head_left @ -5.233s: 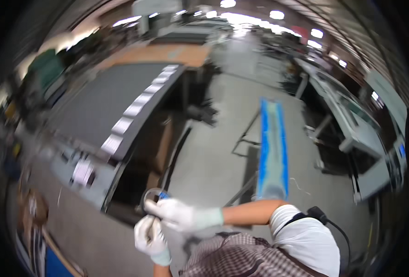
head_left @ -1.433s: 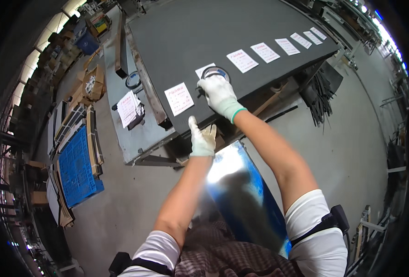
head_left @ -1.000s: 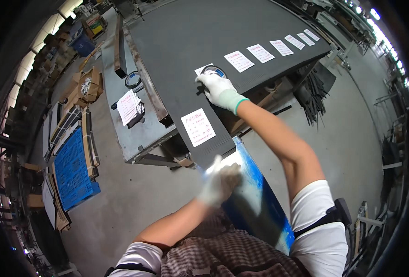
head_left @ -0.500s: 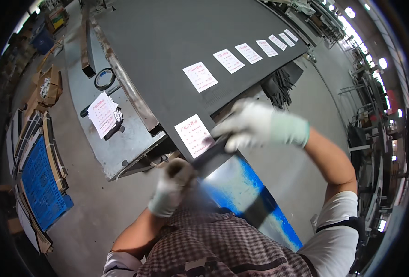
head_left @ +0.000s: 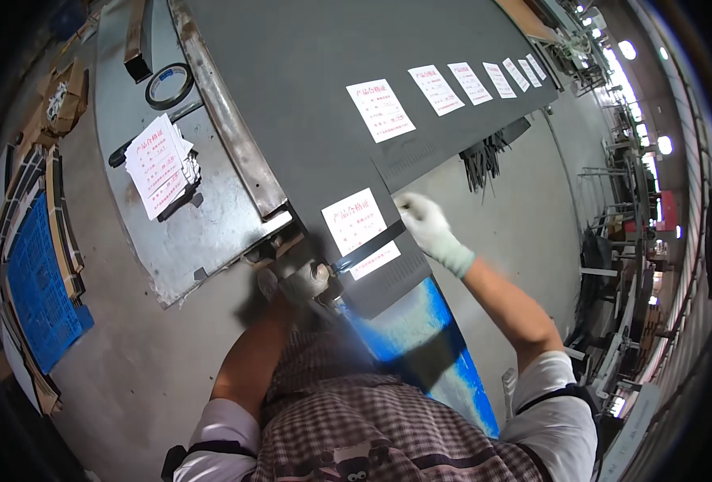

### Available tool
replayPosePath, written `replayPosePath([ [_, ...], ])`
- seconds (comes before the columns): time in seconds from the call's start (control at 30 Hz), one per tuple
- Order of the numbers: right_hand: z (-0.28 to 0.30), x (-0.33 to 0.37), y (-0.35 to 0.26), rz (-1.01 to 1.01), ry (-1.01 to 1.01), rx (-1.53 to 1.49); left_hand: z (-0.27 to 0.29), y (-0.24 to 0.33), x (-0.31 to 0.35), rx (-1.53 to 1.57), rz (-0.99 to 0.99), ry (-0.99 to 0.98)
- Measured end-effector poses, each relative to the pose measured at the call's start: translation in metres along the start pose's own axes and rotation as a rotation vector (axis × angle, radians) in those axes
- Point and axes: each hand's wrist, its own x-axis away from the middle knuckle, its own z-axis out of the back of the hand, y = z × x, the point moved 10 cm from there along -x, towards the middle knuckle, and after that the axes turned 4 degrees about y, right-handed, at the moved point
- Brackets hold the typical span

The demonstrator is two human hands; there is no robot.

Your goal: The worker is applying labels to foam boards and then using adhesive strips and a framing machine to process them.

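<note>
Taking the near white card as the centre of the clock, the big dark grey surface spreads toward 12, cut off above. The metal table lies at 10, also cut off above. At 5, the blue-painted bench is partly covered by the checked apron. The blue pallet is at 9. The narrow dark panel sticks out below the card and carries it. Far at 10, the open carton contains small white pieces (too small to recognise).

The gloved right hand, at 3, pinches one end of the dark strip. The left hand, at 8, meets the other end; it is shaded and blurred, so I cannot tell its grip. The strip crosses the card's lower part and hides some print; whether it touches, I cannot tell.
</note>
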Motion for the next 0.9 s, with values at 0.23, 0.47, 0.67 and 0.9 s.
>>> replayPosePath([
  [0.23,-0.040,0.077,-0.145,0.597,0.243,0.454,0.039,0.020,0.034,0.483,0.510,-0.212],
  [0.47,-0.030,0.074,-0.137,0.610,0.012,0.276,0.088,0.256,0.001,0.406,0.188,-0.265],
  [0.67,0.014,0.061,-0.180,0.361,-0.338,0.517,0.073,0.287,-0.019,-0.121,-0.373,0.152],
  [0.9,0.002,0.000,-0.035,0.094,-0.185,1.128,0.054,0.282,-0.011,-0.243,-0.502,0.118],
])
